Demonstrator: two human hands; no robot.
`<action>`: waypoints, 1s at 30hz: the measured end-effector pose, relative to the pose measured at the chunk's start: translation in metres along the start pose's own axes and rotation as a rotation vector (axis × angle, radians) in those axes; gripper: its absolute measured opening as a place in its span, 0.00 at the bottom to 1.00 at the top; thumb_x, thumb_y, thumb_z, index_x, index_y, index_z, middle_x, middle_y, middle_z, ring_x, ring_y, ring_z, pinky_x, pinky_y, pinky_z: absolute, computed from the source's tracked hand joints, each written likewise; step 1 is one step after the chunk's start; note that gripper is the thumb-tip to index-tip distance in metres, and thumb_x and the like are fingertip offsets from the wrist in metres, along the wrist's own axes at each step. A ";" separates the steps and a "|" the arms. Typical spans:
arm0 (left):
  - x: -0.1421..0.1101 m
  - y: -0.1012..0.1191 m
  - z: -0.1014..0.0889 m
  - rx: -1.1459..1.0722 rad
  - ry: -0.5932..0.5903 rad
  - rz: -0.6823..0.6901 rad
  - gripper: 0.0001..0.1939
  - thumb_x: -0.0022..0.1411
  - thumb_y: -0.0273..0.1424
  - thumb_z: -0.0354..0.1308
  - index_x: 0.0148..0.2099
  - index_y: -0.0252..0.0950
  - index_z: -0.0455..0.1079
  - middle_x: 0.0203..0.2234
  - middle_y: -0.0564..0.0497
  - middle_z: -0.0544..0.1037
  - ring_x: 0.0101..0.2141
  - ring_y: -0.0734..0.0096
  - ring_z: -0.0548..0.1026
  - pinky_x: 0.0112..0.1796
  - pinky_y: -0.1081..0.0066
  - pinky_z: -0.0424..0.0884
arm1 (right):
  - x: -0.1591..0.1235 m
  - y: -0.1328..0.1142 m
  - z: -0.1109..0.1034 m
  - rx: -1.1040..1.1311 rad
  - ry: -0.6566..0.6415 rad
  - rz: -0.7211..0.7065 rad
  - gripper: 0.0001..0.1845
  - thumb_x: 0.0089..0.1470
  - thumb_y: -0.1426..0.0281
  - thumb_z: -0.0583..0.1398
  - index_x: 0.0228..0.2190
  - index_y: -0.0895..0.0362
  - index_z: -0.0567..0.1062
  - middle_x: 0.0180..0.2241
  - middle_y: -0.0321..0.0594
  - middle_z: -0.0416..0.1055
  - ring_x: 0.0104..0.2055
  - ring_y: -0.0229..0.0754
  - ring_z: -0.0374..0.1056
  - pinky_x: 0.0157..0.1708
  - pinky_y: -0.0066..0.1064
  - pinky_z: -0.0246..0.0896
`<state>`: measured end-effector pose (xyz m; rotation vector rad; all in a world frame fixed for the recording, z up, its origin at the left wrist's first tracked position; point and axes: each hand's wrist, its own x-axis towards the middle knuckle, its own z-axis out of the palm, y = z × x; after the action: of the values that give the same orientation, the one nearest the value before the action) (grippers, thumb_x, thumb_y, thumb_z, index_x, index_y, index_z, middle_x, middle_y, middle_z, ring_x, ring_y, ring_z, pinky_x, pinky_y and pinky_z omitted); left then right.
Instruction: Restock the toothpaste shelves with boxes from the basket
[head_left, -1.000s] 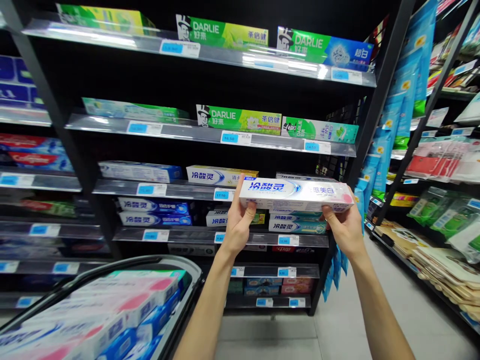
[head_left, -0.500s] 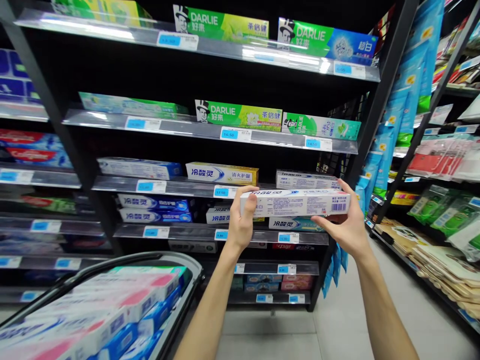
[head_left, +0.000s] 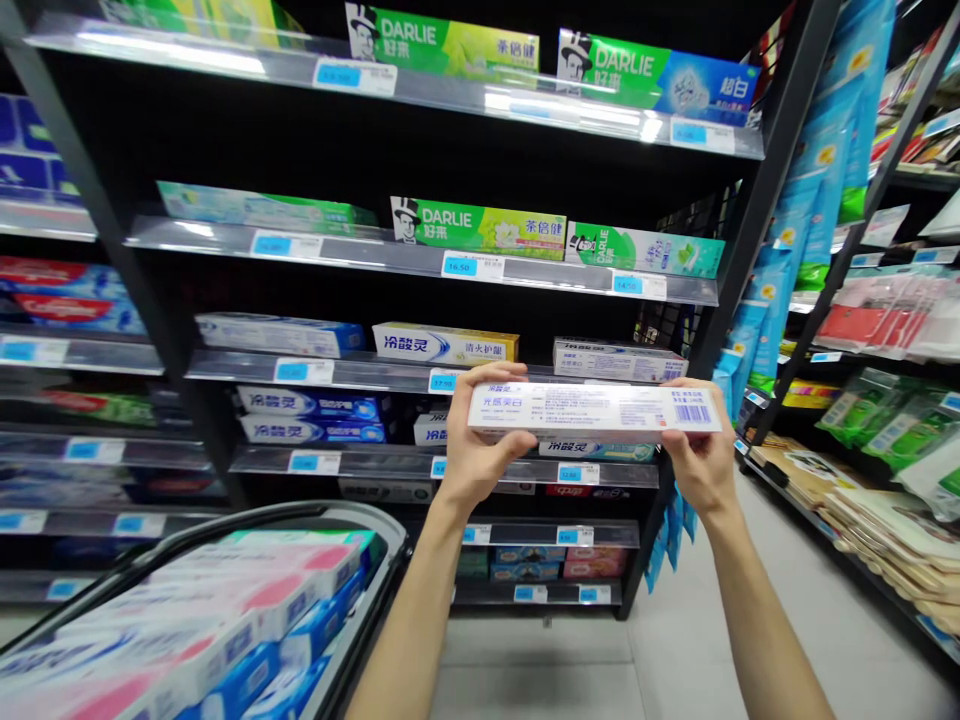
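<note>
A long white toothpaste box (head_left: 592, 408) with blue print and a barcode is held level in front of the shelves, between both hands. My left hand (head_left: 484, 440) grips its left end, thumb below and fingers over the top. At the barcode end, my right hand (head_left: 701, 450) is closed round the box in the same way. Just behind it, a similar white toothpaste box (head_left: 619, 360) lies on the shelf. At lower left a basket (head_left: 330, 515) holds several white, pink and blue toothpaste boxes (head_left: 202, 620).
Black shelves with clear price rails (head_left: 420, 262) stand ahead, carrying Darlie boxes (head_left: 480, 228) and blue toothpaste boxes (head_left: 311, 418). Blue packets (head_left: 787, 220) hang at the right end. Tiled floor (head_left: 675, 650) runs along an aisle beside another rack with stacked goods (head_left: 877, 530).
The toothpaste box has been turned so its printed side faces me more squarely. My left thumb has moved from its front to the lower edge, and my right fingers have closed in.
</note>
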<state>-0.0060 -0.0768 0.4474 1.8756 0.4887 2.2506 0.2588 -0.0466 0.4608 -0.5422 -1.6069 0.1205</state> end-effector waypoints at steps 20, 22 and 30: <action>0.001 0.000 -0.008 0.245 -0.096 0.218 0.34 0.52 0.31 0.78 0.57 0.42 0.67 0.46 0.48 0.76 0.46 0.62 0.77 0.47 0.63 0.75 | 0.005 0.001 -0.001 0.171 -0.025 -0.096 0.34 0.41 0.63 0.79 0.46 0.50 0.71 0.50 0.44 0.76 0.53 0.55 0.75 0.55 0.50 0.70; 0.002 0.001 -0.008 0.259 -0.099 0.241 0.32 0.53 0.31 0.77 0.56 0.42 0.67 0.46 0.48 0.76 0.47 0.61 0.77 0.48 0.62 0.74 | 0.004 0.001 -0.001 0.162 -0.017 -0.098 0.34 0.41 0.63 0.79 0.46 0.49 0.71 0.51 0.45 0.76 0.53 0.56 0.75 0.55 0.50 0.70; 0.003 0.003 -0.009 0.267 -0.114 0.220 0.30 0.54 0.31 0.77 0.56 0.42 0.67 0.47 0.48 0.76 0.47 0.60 0.76 0.48 0.61 0.74 | 0.003 0.004 0.001 0.156 -0.022 -0.070 0.35 0.40 0.63 0.79 0.47 0.49 0.71 0.49 0.44 0.76 0.53 0.56 0.75 0.56 0.51 0.70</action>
<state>-0.0153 -0.0796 0.4495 2.2771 0.6188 2.2883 0.2586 -0.0417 0.4619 -0.3654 -1.6199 0.1981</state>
